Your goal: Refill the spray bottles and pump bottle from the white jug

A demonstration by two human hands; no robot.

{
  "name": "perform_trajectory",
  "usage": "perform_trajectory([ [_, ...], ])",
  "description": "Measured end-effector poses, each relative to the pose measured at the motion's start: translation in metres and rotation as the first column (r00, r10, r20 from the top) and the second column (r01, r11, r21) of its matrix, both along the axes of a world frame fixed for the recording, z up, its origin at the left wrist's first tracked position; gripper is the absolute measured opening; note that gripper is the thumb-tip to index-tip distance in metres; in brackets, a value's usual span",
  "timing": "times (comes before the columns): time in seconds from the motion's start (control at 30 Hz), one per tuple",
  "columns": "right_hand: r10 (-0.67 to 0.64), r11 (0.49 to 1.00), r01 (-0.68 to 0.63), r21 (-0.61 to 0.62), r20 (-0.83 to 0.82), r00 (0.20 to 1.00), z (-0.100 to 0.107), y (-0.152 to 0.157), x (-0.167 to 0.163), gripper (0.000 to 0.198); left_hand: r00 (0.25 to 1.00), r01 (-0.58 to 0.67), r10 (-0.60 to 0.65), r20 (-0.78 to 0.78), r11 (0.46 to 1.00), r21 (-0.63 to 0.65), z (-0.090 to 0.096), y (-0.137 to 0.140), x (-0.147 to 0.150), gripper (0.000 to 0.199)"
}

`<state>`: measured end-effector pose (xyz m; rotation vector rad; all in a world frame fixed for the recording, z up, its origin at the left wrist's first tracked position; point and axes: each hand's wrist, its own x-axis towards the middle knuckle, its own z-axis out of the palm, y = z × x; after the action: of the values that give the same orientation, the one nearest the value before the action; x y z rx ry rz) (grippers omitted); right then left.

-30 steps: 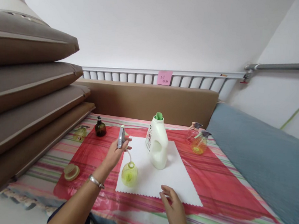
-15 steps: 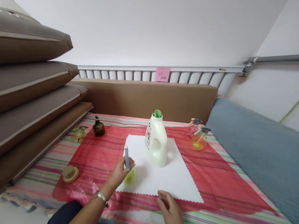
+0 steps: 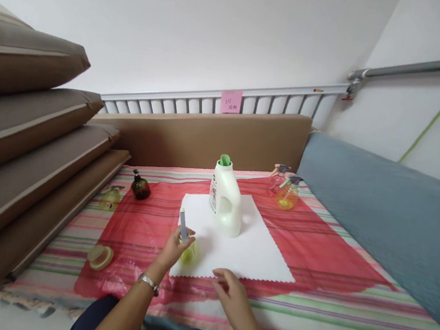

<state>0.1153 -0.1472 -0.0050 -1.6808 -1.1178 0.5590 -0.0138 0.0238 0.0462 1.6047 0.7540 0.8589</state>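
My left hand (image 3: 176,246) is closed around the grey head of a clear yellow-green spray bottle (image 3: 189,255), with its pale nozzle pointing up and forward. The bottle's round body stands at the near left of a white mat (image 3: 253,256) with a zigzag edge. Whether the head is fully seated on the bottle is hidden by my fingers. Close to the mat's near edge, my right hand (image 3: 230,288) hovers empty with its fingers apart. A large pale-green detergent jug (image 3: 227,200) stands upright on the mat, a green spout showing in its uncapped mouth.
On the left are a dark pump bottle (image 3: 140,186), a yellow spray bottle (image 3: 110,198) and a pale round lid (image 3: 100,257). Pink (image 3: 275,184) and orange-yellow (image 3: 287,196) spray bottles stand at the back right. Stacked brown cushions (image 3: 26,159) border the left side.
The camera view has shifted a little. My right hand has moved left, nearer to the spray bottle. My left hand still holds the bottle's head.
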Motion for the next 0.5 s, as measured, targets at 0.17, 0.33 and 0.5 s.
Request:
perform_trajectory([
  [0.17, 0.029, 0.999, -0.027, -0.033, 0.074, 0.997, 0.013, 0.050, -0.020, 0.057, 0.999, -0.001, 0.004, 0.042, 0.998, -0.060, 0.001, 0.002, 0.000, 0.022],
  [0.33, 0.064, 0.996, -0.057, -0.068, 0.105, 0.992, 0.012, 0.088, -0.038, 0.087, 0.991, -0.038, 0.059, 0.120, 0.985, -0.168, 0.000, 0.009, -0.015, 0.025],
  [0.5, 0.059, 0.997, -0.056, -0.046, 0.070, 0.996, 0.001, 0.105, -0.049, 0.082, 0.964, -0.119, 0.183, 0.195, 0.946, -0.301, -0.010, 0.019, -0.031, 0.035],
])
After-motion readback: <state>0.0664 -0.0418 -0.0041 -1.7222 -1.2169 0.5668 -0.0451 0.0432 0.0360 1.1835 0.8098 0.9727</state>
